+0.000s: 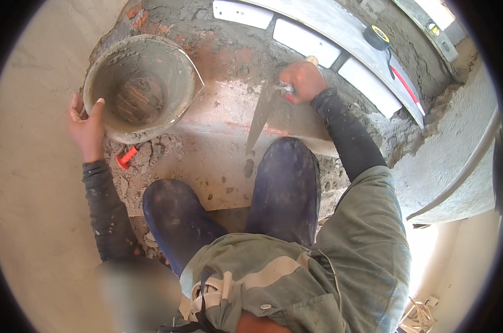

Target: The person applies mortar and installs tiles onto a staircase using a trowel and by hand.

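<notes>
A round, mortar-smeared basin [176, 64] rests at the left on the rough ledge, with a thin layer of wet residue in its bottom. My left hand [87, 130] grips its left rim, thumb over the edge and fingers along the outside. In my right hand [302, 83] is a pointing trowel [259, 116], held by its handle with the long blade tipped down toward my knees. The blade hangs apart from the basin, over the dusty brick step [223, 111]. Just beyond my right hand lies a row of white blocks [307, 43] set in grey mortar.
A red-handled tool [128, 157] lies in rubble below the basin. On the curved grey strip [340, 23] behind the blocks are a black-and-yellow tape measure [377, 38] and a red pencil [408, 87]. A spirit level [433, 30] sits at the far right, above a curved plastered wall [457, 139].
</notes>
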The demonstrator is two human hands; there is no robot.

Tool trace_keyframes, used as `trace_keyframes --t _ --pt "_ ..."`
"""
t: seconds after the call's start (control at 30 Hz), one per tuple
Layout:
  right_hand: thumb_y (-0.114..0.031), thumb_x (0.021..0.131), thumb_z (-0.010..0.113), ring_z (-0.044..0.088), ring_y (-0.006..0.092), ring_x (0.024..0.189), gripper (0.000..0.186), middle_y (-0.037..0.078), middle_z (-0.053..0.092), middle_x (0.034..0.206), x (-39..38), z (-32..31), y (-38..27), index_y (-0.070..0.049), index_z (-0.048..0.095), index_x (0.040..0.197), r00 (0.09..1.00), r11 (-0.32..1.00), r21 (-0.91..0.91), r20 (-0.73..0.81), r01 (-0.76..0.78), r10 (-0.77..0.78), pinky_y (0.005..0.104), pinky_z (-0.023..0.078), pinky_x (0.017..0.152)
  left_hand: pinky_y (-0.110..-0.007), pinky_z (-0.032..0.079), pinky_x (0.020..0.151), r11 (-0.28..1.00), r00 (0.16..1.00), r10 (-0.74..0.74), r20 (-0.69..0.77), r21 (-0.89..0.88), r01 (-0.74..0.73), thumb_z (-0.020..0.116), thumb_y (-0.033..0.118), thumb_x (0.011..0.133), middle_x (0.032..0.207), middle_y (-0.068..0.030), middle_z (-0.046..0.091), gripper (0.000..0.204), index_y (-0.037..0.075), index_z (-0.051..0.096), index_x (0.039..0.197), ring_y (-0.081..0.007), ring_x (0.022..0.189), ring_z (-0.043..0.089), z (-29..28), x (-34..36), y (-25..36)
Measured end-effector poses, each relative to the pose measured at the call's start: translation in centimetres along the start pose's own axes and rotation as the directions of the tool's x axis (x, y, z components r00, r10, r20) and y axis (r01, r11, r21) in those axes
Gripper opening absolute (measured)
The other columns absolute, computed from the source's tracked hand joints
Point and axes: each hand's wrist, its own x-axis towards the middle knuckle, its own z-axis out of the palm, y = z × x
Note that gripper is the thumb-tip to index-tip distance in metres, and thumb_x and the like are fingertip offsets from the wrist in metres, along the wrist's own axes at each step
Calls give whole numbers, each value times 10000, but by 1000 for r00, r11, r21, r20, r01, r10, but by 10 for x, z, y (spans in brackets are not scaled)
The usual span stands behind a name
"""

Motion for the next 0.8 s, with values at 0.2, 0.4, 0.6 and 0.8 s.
trace_keyframes --t 0.2,0.4,0.6,0.8 --pt "-249 770 704 669 388 853 278 186 691 872 8 -25 -126 -50 657 959 766 735 214 170 -643 620 488 511 763 -404 502 997 846 953 -253 166 -440 301 603 -14 853 1304 -166 592 542 -37 473 1378 -270 1194 593 -26 -14 -25" --pt "-172 882 664 655 442 880 347 241 668 928 -34 -42 -143 -1 550 1162 908 832 397 10 -388 419 460 516 794 -326 459 1010 804 972 -136 192 -552 222 690 20 850 1230 -102 646 512 -33 564 1344 -198 1109 612 23 -37 12" --pt "-176 868 692 649 448 846 425 257 661 948 20 -64 -183 2 508 1207 876 764 431 199 -481 439 466 516 780 -249 418 980 970 909 -10 417 -215 109 651 118 972 1203 -25 631 455 -33 544 1387 -100 1083 554 22 -40 40" --pt "-248 867 708 665 386 926 440 252 677 1009 13 -34 -192 40 591 1177 841 587 621 252 -520 478 436 514 848 -255 484 886 938 993 -81 88 -330 106 629 116 982 1111 -45 656 378 -31 587 1328 -112 1014 602 17 -44 16"
